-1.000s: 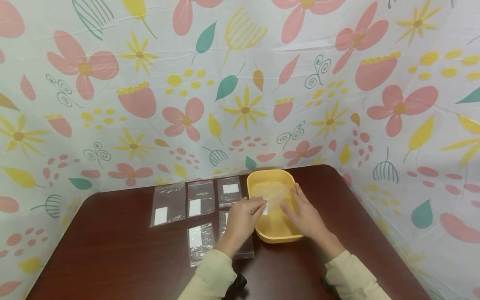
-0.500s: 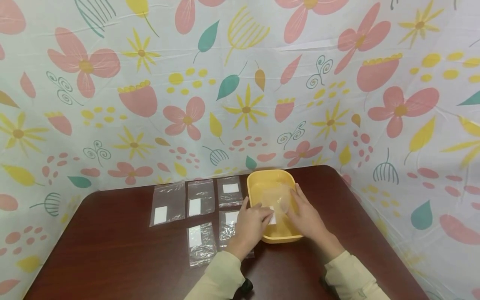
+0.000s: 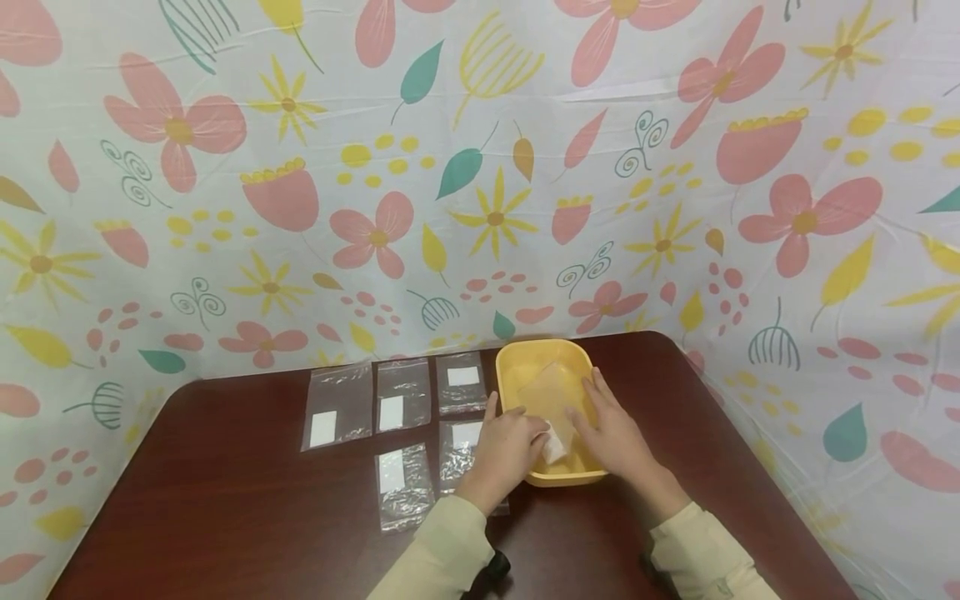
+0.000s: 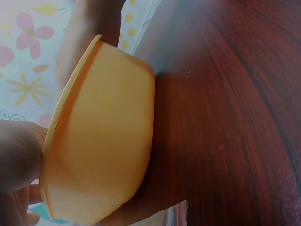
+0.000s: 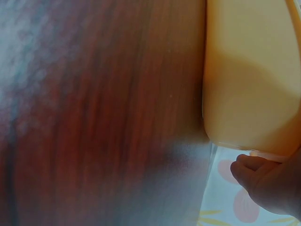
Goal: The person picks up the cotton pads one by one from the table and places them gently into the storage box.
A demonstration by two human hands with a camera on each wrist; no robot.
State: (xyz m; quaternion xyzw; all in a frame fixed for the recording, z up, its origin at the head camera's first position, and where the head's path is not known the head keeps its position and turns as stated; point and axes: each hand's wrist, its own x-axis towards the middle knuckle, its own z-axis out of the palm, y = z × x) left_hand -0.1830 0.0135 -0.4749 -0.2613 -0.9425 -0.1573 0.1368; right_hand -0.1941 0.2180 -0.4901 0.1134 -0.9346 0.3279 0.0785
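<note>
My left hand (image 3: 510, 454) reaches over the near left rim of a yellow plastic basin (image 3: 566, 478). Its thumb and fingers pinch a clear plastic bag with a white label (image 3: 555, 448), which lies inside the basin. The right hand (image 3: 618, 433) holds the basin's right rim, thumb inside and fingers along the outer wall. In the left wrist view the basin's side (image 4: 106, 127) covers much of the work, and the left hand (image 4: 19, 165) shows at its rim. From the right wrist, the fingers (image 5: 251, 169) show beside the basin's end wall (image 5: 254, 103).
Left of the basin, several clear zip bags with white labels lie flat in two rows, among them a far left bag (image 3: 341, 396) and a front bag (image 3: 412, 504). The dark wooden table (image 3: 225, 492) ends at a flowered cloth (image 3: 420, 167) behind it.
My left hand has moved right and slightly nearer, drawing the labelled bag toward the near end of the basin. The label now looks crumpled or folded. The right hand stays at the rim.
</note>
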